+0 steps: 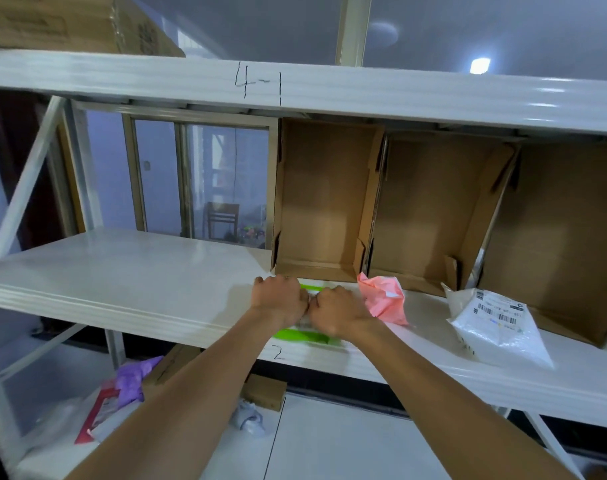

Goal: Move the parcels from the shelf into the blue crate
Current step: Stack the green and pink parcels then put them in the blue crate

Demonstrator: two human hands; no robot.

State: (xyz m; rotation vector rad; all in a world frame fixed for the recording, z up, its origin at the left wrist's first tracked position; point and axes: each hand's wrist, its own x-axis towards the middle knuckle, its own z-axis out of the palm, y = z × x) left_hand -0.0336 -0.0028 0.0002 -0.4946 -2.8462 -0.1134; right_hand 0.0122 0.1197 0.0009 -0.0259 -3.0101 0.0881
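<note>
Far left, down on the lower shelf level, a purple bag (pixel 135 377) lies beside a red-edged packet (pixel 99 415), with a small grey bundle (pixel 248 417) further along. Up on the white shelf (pixel 122 271), the left stretch is bare board, a window frame showing behind it. Now the middle: the left hand (pixel 277 301) is curled closed, knuckles up, gripping the green-and-clear parcel (pixel 305 336) at the shelf's front edge, and the right hand (pixel 336 311) is clenched on the same parcel, the two fists touching. The parcel pokes out under the wrists, just over the lip, above a handwritten "2". Just beside the right hand sits a crumpled pink parcel (pixel 383 299), in front of the first open cardboard box (pixel 324 199). Further right, a second cardboard box (pixel 433 209), then a white parcel (pixel 496 327) with barcode labels, overhanging the shelf edge before a third box (pixel 568 237). Overhead, the beam reads "4-1".
</note>
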